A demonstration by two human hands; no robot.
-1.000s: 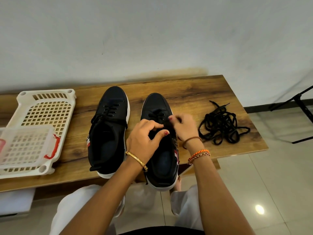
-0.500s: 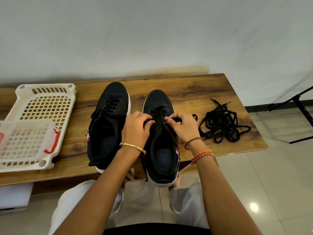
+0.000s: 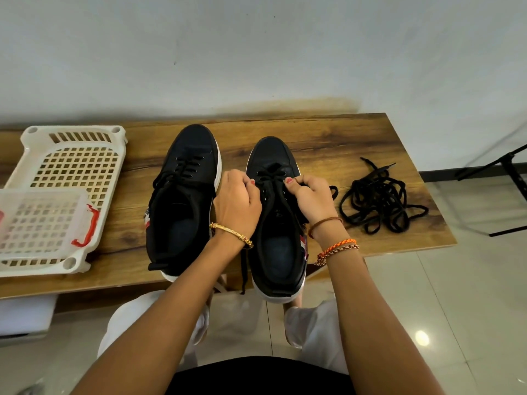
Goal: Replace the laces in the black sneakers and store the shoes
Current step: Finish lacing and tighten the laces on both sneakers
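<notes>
Head view: two black sneakers side by side on the wooden tabletop (image 3: 356, 138), left hand (image 3: 236, 203) and right hand (image 3: 310, 201) each with grip pinched on the lace (image 3: 273, 183) of the right sneaker (image 3: 273, 223), left sneaker (image 3: 182, 201) just beside, loose tangle of black laces (image 3: 379, 201) to the right, white plastic basket (image 3: 65, 172) at left

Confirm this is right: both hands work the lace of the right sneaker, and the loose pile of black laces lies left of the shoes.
Wrong on one count. The head view shows the loose pile of black laces right of the shoes. Both the left hand and right hand work the lace of the right sneaker.
</notes>
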